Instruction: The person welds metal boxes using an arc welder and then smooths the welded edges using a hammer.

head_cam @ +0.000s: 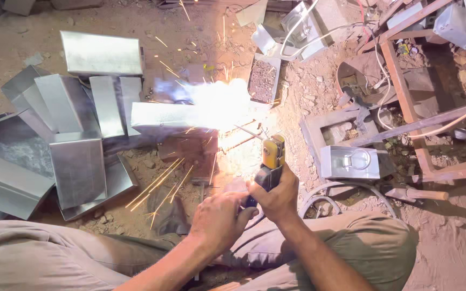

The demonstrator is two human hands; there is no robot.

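My right hand (279, 196) grips a yellow and black welding electrode holder (272, 160). My left hand (219, 218) wraps around the holder's lower handle just beside the right hand. A thin electrode rod (248, 132) runs from the holder up and left into a bright white arc (219, 102). The arc sits at the right end of a long folded sheet-metal channel (157, 116) lying on the dirt floor. Orange sparks spray out toward my knees and up toward the top of the view.
Several folded galvanised sheet-metal pieces (76, 161) are piled at left, with a metal box (102, 53) behind them. A rusty angle-iron frame (405, 102), white cables (319, 37), a small metal box with a ring (350, 161) and a wooden-handled tool (419, 193) lie at right.
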